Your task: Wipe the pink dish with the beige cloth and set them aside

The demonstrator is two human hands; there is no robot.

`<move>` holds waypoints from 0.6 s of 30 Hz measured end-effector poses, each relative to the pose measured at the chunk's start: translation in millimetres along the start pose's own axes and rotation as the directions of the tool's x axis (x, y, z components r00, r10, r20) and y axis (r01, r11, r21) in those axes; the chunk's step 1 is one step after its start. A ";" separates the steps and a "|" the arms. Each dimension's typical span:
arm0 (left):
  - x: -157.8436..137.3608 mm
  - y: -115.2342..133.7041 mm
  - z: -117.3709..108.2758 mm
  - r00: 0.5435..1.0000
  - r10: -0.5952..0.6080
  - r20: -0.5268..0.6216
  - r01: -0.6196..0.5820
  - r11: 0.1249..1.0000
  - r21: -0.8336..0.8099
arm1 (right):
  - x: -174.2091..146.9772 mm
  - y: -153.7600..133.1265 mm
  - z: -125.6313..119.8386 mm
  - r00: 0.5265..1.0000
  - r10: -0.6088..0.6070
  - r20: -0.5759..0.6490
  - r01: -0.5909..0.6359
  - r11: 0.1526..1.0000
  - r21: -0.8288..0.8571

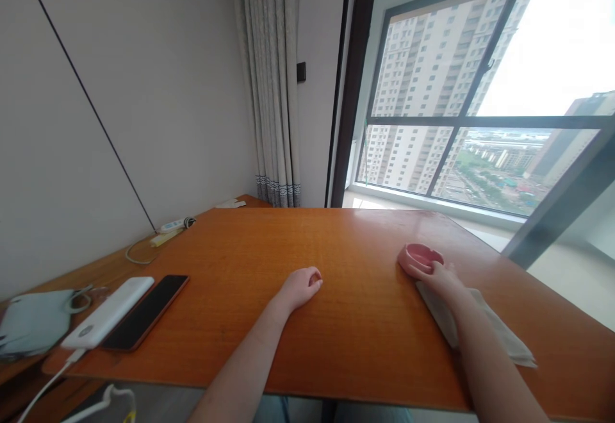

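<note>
**Gripping a pink ashtray (416,261) with the right hand (444,279), curling the left hand (302,286) loosely**

Holds the ashtray by the side nearest the right hand, open bowl facing up, above or on the wooden table (336,340); cannot tell whether lifted clear or resting. Reaches forward with the right arm, well apart from the left hand and a little farther out than it. Under the right wrist and forearm, at a slant, a folded pale cloth (500,327), with one end just short of the ashtray; cannot tell whether touching it.

Bends the left fingers inward into a loosely closed fist, thumb to the right, at or just over the tabletop.

Well to the left of the left hand, a black phone (147,313), lying flat with its screen up. Just beyond the phone, on the side away from the hand, a white power bank (109,313), with a white cable (52,372) leading from its near end. Farther left again, a pale blue pouch (36,320). Ahead and to the left of the left hand, near the wall (120,90), a white power strip (173,225).

Straight ahead of the left hand, beyond the table, a grey curtain (276,77) with a patterned band near its hem. Beyond the right hand, a large window (528,122), and through it a tall building (413,70).
</note>
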State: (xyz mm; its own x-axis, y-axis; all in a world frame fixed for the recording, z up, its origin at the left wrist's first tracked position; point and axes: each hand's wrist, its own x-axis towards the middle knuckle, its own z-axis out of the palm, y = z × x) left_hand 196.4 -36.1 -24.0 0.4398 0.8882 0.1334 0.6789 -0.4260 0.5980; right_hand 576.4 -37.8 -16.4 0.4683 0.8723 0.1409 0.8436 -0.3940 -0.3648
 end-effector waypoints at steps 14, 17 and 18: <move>-13.8 45.6 -10.6 0.915 0.376 -0.144 -0.354 0.922 0.157 | -81.4 -105.0 0.7 0.825 -0.557 0.097 0.532 0.823 0.198; -23.2 52.3 -17.4 0.899 0.437 0.004 -0.430 0.882 0.192 | -119.3 -130.5 10.4 0.739 -0.661 0.130 0.592 0.730 0.342; -27.7 51.1 -20.0 0.900 0.434 0.045 -0.434 0.881 0.187 | -130.1 -135.1 12.5 0.722 -0.680 0.131 0.599 0.708 0.374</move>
State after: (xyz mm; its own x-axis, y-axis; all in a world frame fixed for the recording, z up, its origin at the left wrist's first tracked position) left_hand 207.1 -78.9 18.7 0.7165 0.6068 0.3440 0.5175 -0.7931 0.3212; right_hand 398.2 -94.5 3.1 -0.2701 0.9351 0.2294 0.7797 0.3522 -0.5177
